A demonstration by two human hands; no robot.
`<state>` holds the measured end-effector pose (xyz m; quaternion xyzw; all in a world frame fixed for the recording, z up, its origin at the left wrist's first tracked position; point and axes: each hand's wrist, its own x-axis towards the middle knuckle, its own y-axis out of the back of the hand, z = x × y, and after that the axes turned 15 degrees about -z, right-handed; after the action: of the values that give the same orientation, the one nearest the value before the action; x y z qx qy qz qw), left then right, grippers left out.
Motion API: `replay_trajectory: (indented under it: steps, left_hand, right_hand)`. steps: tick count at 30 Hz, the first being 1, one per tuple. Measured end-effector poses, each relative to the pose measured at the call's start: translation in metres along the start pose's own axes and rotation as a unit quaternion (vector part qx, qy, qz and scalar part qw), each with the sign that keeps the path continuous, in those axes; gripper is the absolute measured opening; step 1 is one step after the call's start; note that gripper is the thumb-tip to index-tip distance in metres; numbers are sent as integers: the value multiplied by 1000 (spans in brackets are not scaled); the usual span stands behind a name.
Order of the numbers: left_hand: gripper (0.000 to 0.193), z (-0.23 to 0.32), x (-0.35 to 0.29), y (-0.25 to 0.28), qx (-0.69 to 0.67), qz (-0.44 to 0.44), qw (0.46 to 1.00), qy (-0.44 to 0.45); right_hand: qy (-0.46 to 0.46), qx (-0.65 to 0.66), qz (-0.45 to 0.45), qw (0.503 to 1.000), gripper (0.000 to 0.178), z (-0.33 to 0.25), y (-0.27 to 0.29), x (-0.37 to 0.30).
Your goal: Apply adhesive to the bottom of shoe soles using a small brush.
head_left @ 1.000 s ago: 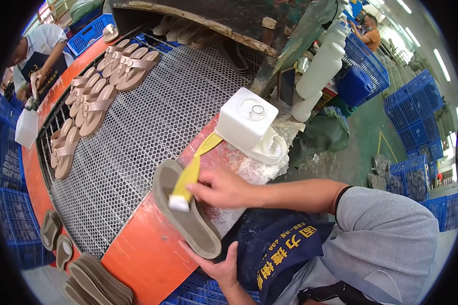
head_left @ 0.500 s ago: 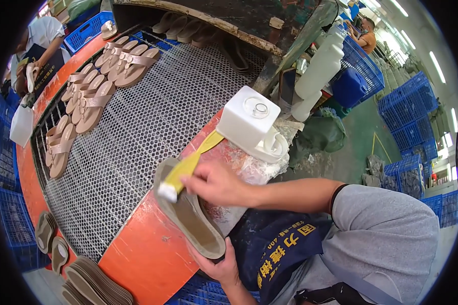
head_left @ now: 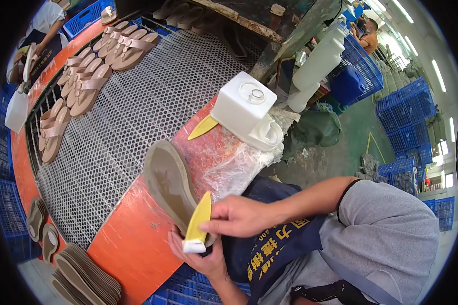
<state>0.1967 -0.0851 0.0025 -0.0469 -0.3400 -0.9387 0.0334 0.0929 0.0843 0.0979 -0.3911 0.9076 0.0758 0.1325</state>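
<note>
My left hand (head_left: pixel 202 259) is wrapped round the heel end of a taupe shoe sole (head_left: pixel 167 175), which slants up over the orange bench edge. Its inner face is turned up and looks wet in patches. In my right hand (head_left: pixel 244 216) is a flat yellow-handled brush (head_left: pixel 199 218), gripped between thumb and fingers. The brush's white bristle end is down at the heel, close to my left fingers; whether it touches the sole I cannot tell. A white plastic jug (head_left: pixel 247 99) lies beyond, with another yellow flat piece (head_left: pixel 203 127) sticking out beside it.
A metal mesh conveyor (head_left: pixel 122 107) runs along the orange bench, carrying pink-beige sandals (head_left: pixel 91 89) at the far left. Stacked soles (head_left: pixel 86 272) stand at the lower left. Blue crates (head_left: pixel 407 112) are piled at right. A co-worker (head_left: pixel 46 30) handles a shoe at far left.
My right hand has drawn the brush from the toe end of the sole down to the heel. The sole's toe has come up and left in view; my left hand still holds it.
</note>
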Motion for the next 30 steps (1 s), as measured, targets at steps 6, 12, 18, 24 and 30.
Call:
replay_trajectory:
  steps: [6,12,18,24,30]
  left_hand:
    - [92,0,-10,3,19,-5,1000,6]
    - [91,1,-11,4,22,-20,999,25]
    - [92,-2,-13,5,15,-27,999,34]
    - [94,3,-9,8,55,-35,998,9]
    - [107,14,-5,7,32,-34,999,13]
  right_hand:
    - [27,30,-48,998,23,3,16,-13]
    - [29,-26,-90,995,24,4,37,-14]
    - [-26,59,-85,994,22,-2,34,-34]
    - [-26,57,128,990,23,2,28,-14]
    - [31,71,174,982,23,14,39,16]
